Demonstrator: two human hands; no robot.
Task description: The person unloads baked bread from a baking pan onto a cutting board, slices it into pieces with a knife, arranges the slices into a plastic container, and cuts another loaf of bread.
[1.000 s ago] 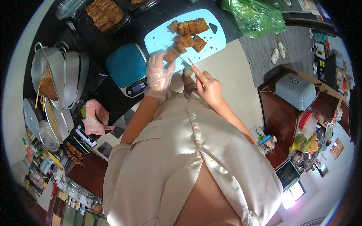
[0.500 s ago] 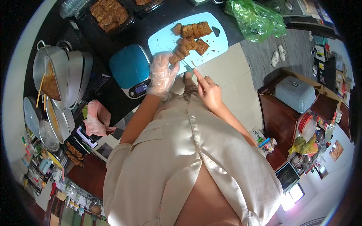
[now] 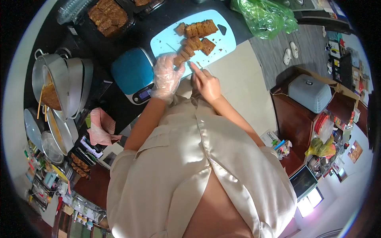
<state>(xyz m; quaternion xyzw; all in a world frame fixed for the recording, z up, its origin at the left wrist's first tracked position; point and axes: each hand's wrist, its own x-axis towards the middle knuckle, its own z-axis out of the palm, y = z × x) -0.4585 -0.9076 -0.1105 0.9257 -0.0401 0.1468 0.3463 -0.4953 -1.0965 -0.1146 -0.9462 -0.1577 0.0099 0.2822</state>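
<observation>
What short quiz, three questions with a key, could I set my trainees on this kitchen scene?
1. Multiple choice: what lies on the light blue cutting board?
A) a pink cloth
B) brown cut pieces
C) a green bag

2. True or false: in the picture, the scale sits to the right of the board.

3. Fill in: the clear glove is on the person's ____ hand.

Key: 1. B. 2. False; the scale is at the board's left. 3. Left.
</observation>
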